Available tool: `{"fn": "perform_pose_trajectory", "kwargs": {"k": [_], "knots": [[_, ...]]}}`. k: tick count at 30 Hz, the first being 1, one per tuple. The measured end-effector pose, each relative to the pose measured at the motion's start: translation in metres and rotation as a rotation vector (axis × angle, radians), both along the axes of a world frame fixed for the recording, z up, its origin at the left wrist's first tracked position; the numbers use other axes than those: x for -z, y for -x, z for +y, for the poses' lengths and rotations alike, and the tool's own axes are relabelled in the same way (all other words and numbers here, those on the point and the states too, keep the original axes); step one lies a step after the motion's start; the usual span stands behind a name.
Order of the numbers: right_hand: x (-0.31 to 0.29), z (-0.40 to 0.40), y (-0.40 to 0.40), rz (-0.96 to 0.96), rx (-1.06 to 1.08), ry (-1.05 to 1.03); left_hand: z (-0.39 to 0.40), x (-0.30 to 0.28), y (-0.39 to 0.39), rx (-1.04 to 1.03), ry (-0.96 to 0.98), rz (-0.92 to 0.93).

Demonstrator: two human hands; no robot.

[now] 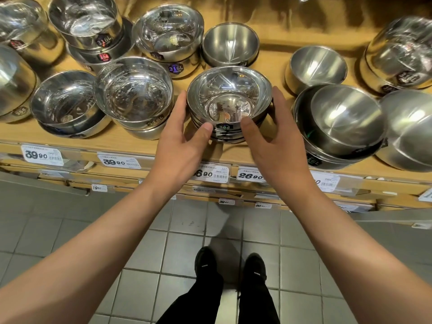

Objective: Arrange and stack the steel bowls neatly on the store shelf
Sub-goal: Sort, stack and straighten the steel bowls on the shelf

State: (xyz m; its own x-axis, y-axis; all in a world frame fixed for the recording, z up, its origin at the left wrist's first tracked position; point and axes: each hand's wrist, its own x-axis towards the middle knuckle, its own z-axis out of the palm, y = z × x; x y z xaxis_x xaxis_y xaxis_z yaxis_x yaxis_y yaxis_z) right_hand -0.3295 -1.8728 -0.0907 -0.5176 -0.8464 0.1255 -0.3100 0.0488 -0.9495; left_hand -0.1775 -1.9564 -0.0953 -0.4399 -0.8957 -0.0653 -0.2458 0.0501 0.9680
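A person's left hand [184, 134] and right hand [271, 134] cup opposite sides of a nested stack of shiny round steel bowls [229, 106], fingers curved around it, equally near, on the wooden store shelf [145, 146].

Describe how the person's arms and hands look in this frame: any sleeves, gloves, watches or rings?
Both forearms are bare up to the frame edge, with no sleeves in view. The left hand and right hand wear no gloves, and no watch, bracelet or ring shows. The fingers are bare, with short nails on the thumbs.
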Motion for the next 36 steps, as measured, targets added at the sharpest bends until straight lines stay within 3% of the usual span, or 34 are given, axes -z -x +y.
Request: {"fn": "perform_pose_trajectory", "kwargs": {"k": [36], "knots": [[0.01,-0.004,-0.009,0.046,0.074,-0.115,-0.013,0.014,-0.004,0.093,0.134,-0.142]]}}
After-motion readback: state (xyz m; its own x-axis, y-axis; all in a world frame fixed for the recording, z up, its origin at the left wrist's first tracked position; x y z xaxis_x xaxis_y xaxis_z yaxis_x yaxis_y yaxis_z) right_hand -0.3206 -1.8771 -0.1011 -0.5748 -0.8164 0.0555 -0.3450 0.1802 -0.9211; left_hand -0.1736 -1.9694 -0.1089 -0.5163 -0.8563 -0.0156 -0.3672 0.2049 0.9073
